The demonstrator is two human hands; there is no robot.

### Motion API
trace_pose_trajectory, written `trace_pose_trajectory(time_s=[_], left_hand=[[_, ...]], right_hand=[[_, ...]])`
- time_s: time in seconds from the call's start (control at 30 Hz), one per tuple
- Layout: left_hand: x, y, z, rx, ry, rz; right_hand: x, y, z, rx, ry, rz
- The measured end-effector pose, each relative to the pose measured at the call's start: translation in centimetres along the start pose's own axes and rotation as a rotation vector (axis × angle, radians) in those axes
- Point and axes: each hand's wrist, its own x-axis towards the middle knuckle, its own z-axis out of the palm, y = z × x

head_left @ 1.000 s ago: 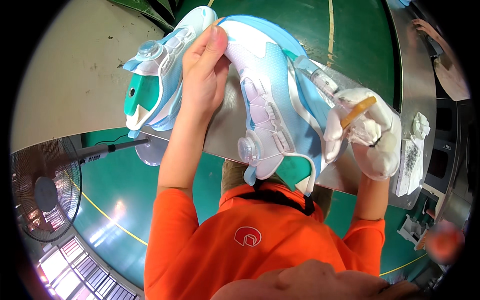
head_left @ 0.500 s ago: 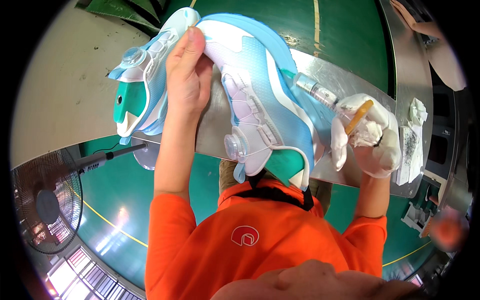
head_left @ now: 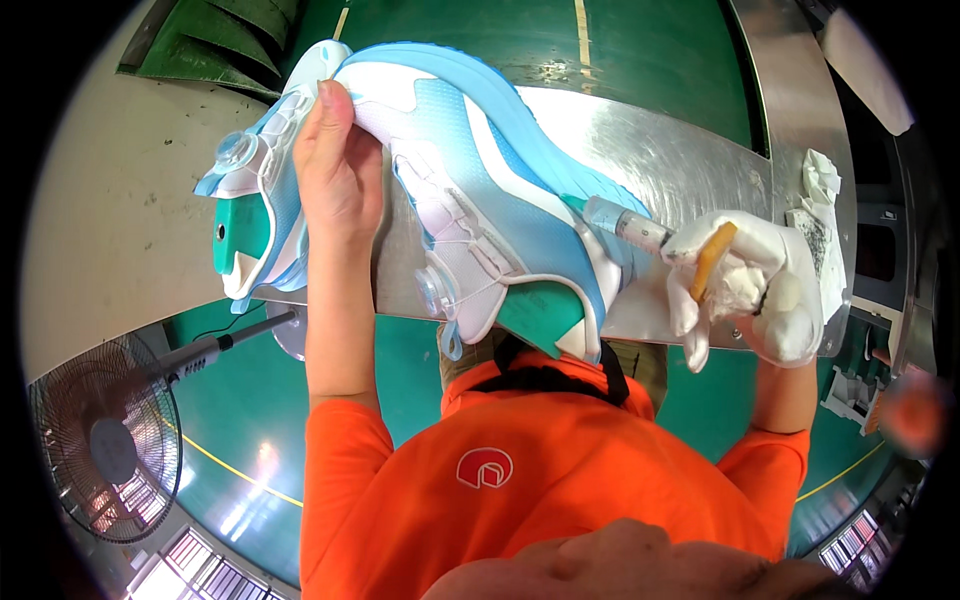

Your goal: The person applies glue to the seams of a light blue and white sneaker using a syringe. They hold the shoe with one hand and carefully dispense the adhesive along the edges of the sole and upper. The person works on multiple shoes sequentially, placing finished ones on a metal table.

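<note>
My left hand (head_left: 342,185) pinches the toe end of a light blue and white sneaker (head_left: 445,120). Lying on its side, this shoe shows its lacing dial and a green shoe last (head_left: 545,312) in its opening. A matching sneaker (head_left: 285,155) is just left of that hand, also with a green last (head_left: 240,238). In a white glove, my right hand (head_left: 765,275) grips a clear syringe (head_left: 628,222), whose green tip meets the seam between upper and sole towards the heel. A yellow-brown strip (head_left: 713,262) and a white wad (head_left: 738,288) are also in that glove.
Under the shoes is a metal table (head_left: 690,150). Crumpled white paper (head_left: 822,190) lies at its right edge beside a smudged pad. A beige surface (head_left: 110,210) stands at left, a fan (head_left: 110,450) lower left. Green curved pieces (head_left: 220,45) sit at the upper left.
The view has shifted somewhat. Both shoes and my left hand appear further left. The syringe tip has slid along the sole seam towards the heel, with my right hand lower and further right.
</note>
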Motion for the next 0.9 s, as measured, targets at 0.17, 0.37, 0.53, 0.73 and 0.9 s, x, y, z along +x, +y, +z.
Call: trace_pose_trajectory(time_s=[0.17, 0.37, 0.53, 0.73, 0.9], left_hand=[[0.1, 0.1, 0.4, 0.065, 0.072, -0.034], [0.2, -0.1, 0.5, 0.129, 0.162, -0.074], [0.6, -0.5, 0.0, 0.138, 0.198, -0.116], [1.0, -0.6, -0.7, 0.129, 0.233, -0.179], [1.2, -0.7, -1.2, 0.157, 0.226, -0.172]], right_hand=[[-2.0, 0.2, -0.4, -0.005, 0.050, 0.019], [-3.4, 1.6, -1.7, 0.357, 0.049, 0.064], [-3.9, 4.1, -2.3, 0.489, 0.014, -0.073], [-4.2, 6.6, -3.0, 0.557, 0.010, -0.126], [-4.0, 8.7, -3.3, 0.647, -0.055, -0.249]])
